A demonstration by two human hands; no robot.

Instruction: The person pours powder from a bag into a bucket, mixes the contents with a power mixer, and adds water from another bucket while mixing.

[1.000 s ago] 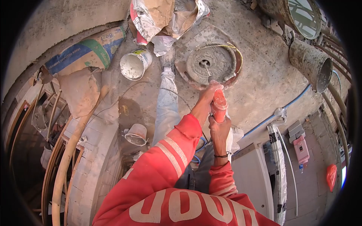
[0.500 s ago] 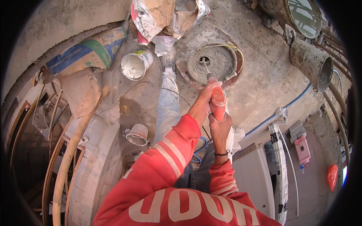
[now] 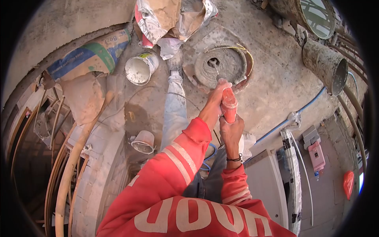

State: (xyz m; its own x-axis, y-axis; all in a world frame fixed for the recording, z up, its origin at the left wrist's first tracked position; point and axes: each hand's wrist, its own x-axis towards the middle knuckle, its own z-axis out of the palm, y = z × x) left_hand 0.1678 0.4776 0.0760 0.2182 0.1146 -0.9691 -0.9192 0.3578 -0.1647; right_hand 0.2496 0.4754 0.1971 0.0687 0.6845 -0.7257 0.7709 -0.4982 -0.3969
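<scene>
Both of my hands are closed on a red power drill (image 3: 229, 106). My left hand (image 3: 215, 98) wraps round its front end near the shaft, and my right hand (image 3: 231, 132) grips its rear end. From the drill a thin shaft (image 3: 217, 72) reaches into a round bucket (image 3: 244, 77) of wet grey mortar (image 3: 231, 63). Around the shaft's lower end is a dark hollow in the mortar, and the tip is partly hidden there. A yellow strand (image 3: 246, 50) runs along the bucket's far rim.
A white bucket (image 3: 138, 71) and a smaller tub (image 3: 143, 141) stand left. Torn paper sacks (image 3: 166, 19) and a cement bag (image 3: 89, 55) lie beyond. A wooden pole (image 3: 75, 158) leans left. Two large buckets (image 3: 321, 59) (image 3: 292, 12) and a blue hose (image 3: 306, 106) are right.
The drill and my hands have shifted only slightly, with my right hand a little to the right. The hollow in the mortar has changed shape a little.
</scene>
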